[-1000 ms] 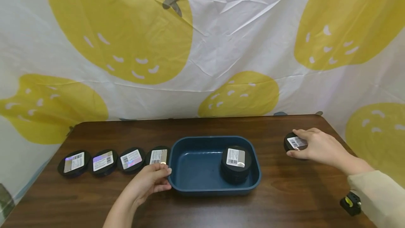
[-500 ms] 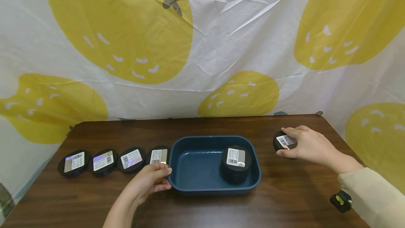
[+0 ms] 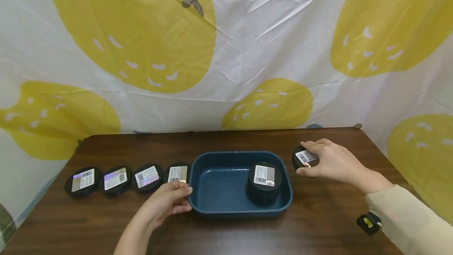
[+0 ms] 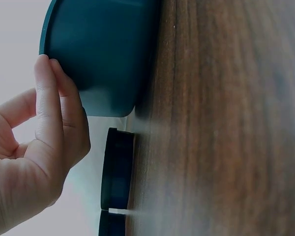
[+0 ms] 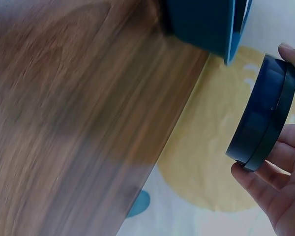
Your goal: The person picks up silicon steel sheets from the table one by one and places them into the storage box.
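Observation:
My right hand (image 3: pixel 334 161) pinches a round, flat black jar (image 3: pixel 300 159) by its edge, just right of the tub. A white barcode label lies on the jar's upper face. In the right wrist view the jar (image 5: pixel 260 115) is held between the thumb and fingers, raised off the wood. The blue rectangular tub (image 3: pixel 219 212) stands mid-table. At its left end my left hand (image 3: pixel 164 204) grips the rim, with fingertips (image 4: pixel 43 66) at the top edge in the left wrist view. A stacked black jar (image 3: pixel 264 186) sits inside, at the tub's right end.
Left of the tub, several labelled jars form a row: the leftmost jar (image 3: pixel 83 182), two in the middle, and a jar (image 3: pixel 177 173) beside the tub wall. All rest on the brown wooden table (image 3: pixel 247 233). A fruit-print cloth (image 3: pixel 247 50) hangs behind.
My right hand has carried the black jar leftward, closer to the tub's right wall. My left hand and the tub have stayed in place.

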The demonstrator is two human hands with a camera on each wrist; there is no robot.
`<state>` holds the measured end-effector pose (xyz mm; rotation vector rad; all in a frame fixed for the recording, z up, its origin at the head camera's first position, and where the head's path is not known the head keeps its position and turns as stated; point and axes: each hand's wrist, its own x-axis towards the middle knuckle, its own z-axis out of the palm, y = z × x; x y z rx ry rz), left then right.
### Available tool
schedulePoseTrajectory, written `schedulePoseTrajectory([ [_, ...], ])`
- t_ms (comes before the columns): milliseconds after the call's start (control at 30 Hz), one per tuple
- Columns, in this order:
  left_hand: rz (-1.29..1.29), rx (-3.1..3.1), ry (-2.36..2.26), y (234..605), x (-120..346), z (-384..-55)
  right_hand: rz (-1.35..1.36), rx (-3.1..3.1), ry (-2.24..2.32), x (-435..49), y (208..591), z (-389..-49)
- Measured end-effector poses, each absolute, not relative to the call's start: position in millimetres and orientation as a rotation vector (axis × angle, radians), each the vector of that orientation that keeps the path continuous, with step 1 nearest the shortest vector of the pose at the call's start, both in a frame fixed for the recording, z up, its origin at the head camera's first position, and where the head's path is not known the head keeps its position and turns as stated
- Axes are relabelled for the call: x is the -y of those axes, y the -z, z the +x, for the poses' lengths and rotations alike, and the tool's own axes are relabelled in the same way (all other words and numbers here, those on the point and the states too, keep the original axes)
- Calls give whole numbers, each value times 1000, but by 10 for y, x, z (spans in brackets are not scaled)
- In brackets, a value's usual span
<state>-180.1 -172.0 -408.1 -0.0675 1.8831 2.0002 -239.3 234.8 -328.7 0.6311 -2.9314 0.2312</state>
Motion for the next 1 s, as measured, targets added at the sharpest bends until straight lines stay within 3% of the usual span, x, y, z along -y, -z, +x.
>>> schedulePoseTrajectory([
  [1000,-67,-1855,-1995,4081,1730,-1808,864,2926,-237,-1721,3340,-2411],
])
